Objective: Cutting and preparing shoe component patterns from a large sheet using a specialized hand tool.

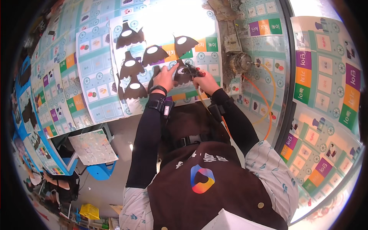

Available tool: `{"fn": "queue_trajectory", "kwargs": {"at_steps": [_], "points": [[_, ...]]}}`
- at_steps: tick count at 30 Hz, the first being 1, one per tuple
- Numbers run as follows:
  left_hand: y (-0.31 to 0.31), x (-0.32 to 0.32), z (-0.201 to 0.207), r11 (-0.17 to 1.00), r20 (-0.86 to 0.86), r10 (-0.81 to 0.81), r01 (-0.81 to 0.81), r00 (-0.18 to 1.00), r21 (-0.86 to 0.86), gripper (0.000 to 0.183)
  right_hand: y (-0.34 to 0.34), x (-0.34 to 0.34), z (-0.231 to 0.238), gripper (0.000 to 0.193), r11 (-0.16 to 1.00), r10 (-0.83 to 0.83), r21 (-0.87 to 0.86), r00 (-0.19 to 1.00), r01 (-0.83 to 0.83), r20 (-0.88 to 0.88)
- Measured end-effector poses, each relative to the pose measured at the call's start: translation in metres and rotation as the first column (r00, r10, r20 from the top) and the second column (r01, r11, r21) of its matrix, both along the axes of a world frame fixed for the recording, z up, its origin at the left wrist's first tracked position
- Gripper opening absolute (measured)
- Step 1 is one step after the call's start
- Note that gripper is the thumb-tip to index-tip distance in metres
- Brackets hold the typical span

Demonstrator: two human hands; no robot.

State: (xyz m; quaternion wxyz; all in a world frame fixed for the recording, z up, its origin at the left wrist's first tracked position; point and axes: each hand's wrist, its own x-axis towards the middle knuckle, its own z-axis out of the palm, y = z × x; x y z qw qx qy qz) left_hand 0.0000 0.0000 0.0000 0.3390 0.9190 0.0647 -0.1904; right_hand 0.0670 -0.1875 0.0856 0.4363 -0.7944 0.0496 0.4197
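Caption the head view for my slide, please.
Right hand holding a dark tool beside the left hand, among dark scalloped pieces on a patterned tabletop.

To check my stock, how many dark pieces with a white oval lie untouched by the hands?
5: an upper-left piece, an upper-right piece, a middle piece between these, lower, then a left piece and a lower-left piece. Others may be hidden beneath.
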Motion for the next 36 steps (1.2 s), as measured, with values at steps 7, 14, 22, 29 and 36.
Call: {"fn": "queue_trajectory", "kwargs": {"at_steps": [7, 14, 22, 29, 36], "points": [[0.01, 0.0, -0.003, 0.999, 0.038, 0.014, -0.015, 0.999, 0.04, 0.084, 0.004, -0.006, 0.003, 0.007, 0.999, 0.02, 0.032, 0.997, -0.017, -0.08], [0.005, -0.002, -0.004, 0.999, 0.019, 0.018, -0.019, 1.0, 0.032, 0.085, 0.0, -0.002, 0.008, 0.005, 0.999, 0.05, 0.012, 0.997, -0.049, -0.062], [0.002, -0.002, -0.001, 1.0, 0.021, 0.024, -0.024, 0.999, 0.011, 0.084, -0.005, -0.004, 0.015, 0.005, 0.999, 0.031, -0.007, 1.0, -0.031, -0.002], [0.001, -0.003, -0.005, 1.0, 0.032, 0.014, -0.014, 0.999, 0.021, 0.084, -0.012, -0.001, 0.014, 0.005, 1.0, 0.013, 0.007, 0.999, -0.013, -0.038], [0.003, -0.001, -0.002, 1.0, 0.023, 0.0, 0.0, 1.0, 0.017, 0.083, -0.016, 0.0, 0.012, 0.006, 1.0, -0.003, -0.004, 1.0, 0.003, -0.011]]}}
